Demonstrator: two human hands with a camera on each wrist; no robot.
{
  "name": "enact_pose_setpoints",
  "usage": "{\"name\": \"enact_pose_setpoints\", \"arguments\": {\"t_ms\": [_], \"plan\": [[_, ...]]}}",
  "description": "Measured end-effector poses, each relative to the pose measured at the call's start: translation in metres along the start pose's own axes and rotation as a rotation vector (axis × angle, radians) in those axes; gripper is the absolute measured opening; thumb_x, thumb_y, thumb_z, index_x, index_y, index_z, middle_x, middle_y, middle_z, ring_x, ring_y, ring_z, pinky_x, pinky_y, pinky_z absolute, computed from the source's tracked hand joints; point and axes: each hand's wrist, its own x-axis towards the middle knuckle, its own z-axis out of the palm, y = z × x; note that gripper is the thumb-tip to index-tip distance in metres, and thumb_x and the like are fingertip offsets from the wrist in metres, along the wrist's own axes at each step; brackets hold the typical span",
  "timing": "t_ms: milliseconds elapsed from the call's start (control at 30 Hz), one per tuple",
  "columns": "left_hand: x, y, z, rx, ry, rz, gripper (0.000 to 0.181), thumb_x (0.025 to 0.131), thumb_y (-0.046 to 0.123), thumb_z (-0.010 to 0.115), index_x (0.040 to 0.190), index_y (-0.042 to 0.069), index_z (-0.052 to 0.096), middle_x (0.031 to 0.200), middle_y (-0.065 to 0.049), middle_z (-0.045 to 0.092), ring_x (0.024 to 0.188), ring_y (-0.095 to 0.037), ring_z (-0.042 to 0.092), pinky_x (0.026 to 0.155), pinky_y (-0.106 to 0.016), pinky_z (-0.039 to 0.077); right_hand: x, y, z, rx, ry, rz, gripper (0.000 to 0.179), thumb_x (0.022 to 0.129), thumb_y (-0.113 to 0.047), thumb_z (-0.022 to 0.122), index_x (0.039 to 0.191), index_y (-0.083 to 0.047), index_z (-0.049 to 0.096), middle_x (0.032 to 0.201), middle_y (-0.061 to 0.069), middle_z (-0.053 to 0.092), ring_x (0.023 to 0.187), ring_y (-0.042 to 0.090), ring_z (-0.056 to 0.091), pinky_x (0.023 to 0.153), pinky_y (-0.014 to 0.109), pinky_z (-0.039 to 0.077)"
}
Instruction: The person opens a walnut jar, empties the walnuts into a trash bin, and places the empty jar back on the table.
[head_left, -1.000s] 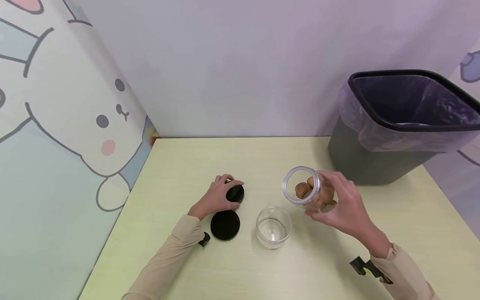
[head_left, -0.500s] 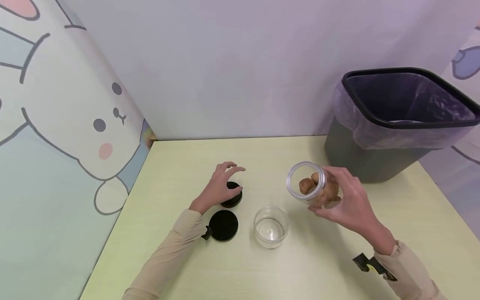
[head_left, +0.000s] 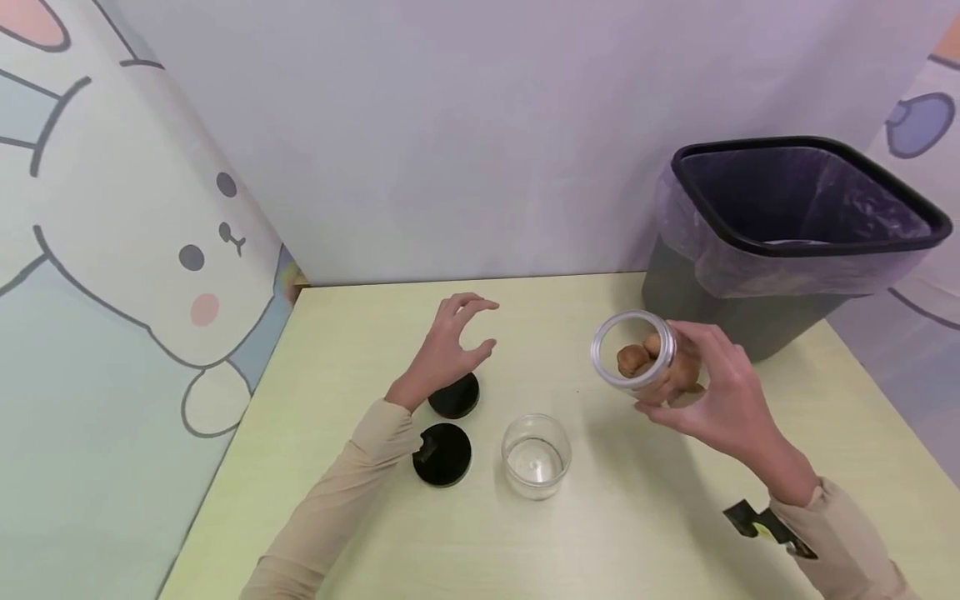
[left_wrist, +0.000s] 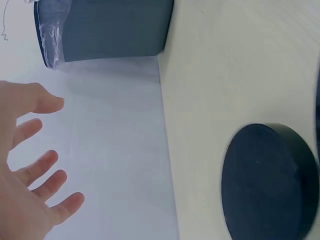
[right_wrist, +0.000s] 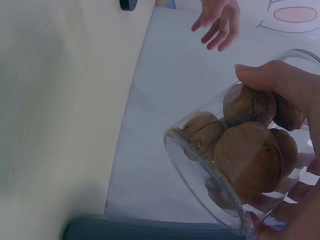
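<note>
1. Right hand (head_left: 720,396): thumb and fingers curl round the walnut jar (head_left: 657,382), gripping it by the side.
2. The walnut jar is in the air above the right part of the table (head_left: 555,550), tilted, its mouth toward the left and the head camera. Several walnuts (right_wrist: 248,157) lie together inside, seen through the clear wall.
3. Left hand (head_left: 448,354): raised above the table, thumb and fingers spread apart in a loose curve, holding no object. Nearest to it is the upper black lid (head_left: 457,398), partly hidden by the hand and wrist in the head view.
4. The lower black lid (head_left: 447,461) lies flat just beside the upper one, on the near side; the left wrist's dark mount overlaps its edge in view.
5. A second glass jar (head_left: 536,475) stands upright between the lids and the right hand.
6. Grey bin (head_left: 701,312), lined with a translucent bag (head_left: 795,275): at the table's far right, beyond the walnut jar.
</note>
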Motion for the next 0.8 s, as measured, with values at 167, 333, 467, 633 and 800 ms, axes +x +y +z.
{"name": "enact_pose_setpoints", "arguments": {"t_ms": [167,333,467,633,800], "plan": [[0.011,0.009,0.0,-0.014,0.034,0.05,0.042,0.083,0.012,0.068,0.124,0.014,0.058,0.125,-0.004,0.047,0.115,-0.02,0.039,0.093,-0.04,0.038,0.001,0.003,-0.007,-0.023,0.016,0.002,0.098,0.059,-0.077,0.065,0.12,-0.001,0.056,0.108,0.011,0.059,0.095,0.023,0.052,0.073,0.041,0.03],[0.022,0.02,0.0,-0.028,0.054,0.092,0.042,0.083,0.013,0.068,0.123,0.012,0.058,0.126,-0.004,0.048,0.119,-0.019,0.039,0.096,-0.04,0.036,0.003,0.003,-0.016,-0.045,0.018,0.005,0.099,0.06,-0.077,0.064,0.121,0.0,0.056,0.107,0.011,0.059,0.094,0.024,0.052,0.073,0.042,0.031],[0.028,0.027,-0.001,-0.043,0.073,0.109,0.042,0.082,0.013,0.068,0.123,0.012,0.059,0.127,-0.004,0.048,0.122,-0.019,0.039,0.098,-0.039,0.035,0.006,0.004,-0.024,-0.05,-0.021,0.025,0.1,0.054,-0.07,0.075,0.123,0.0,0.056,0.108,0.013,0.059,0.097,0.024,0.052,0.076,0.044,0.032],[0.039,0.037,0.002,-0.065,0.086,0.147,0.041,0.082,0.013,0.069,0.122,0.014,0.059,0.125,-0.003,0.049,0.121,-0.018,0.039,0.097,-0.039,0.036,0.008,0.006,-0.035,-0.065,-0.039,0.024,0.096,0.044,-0.041,0.088,0.125,-0.001,0.055,0.11,0.014,0.058,0.1,0.024,0.052,0.076,0.045,0.032],[0.051,0.046,0.006,-0.087,0.102,0.211,0.041,0.082,0.012,0.069,0.122,0.012,0.059,0.124,-0.004,0.05,0.12,-0.019,0.04,0.096,-0.036,0.037,0.012,0.007,-0.044,-0.1,0.005,0.002,0.1,0.056,-0.071,0.072,0.125,0.0,0.055,0.108,0.015,0.059,0.096,0.027,0.053,0.075,0.042,0.031]]}}
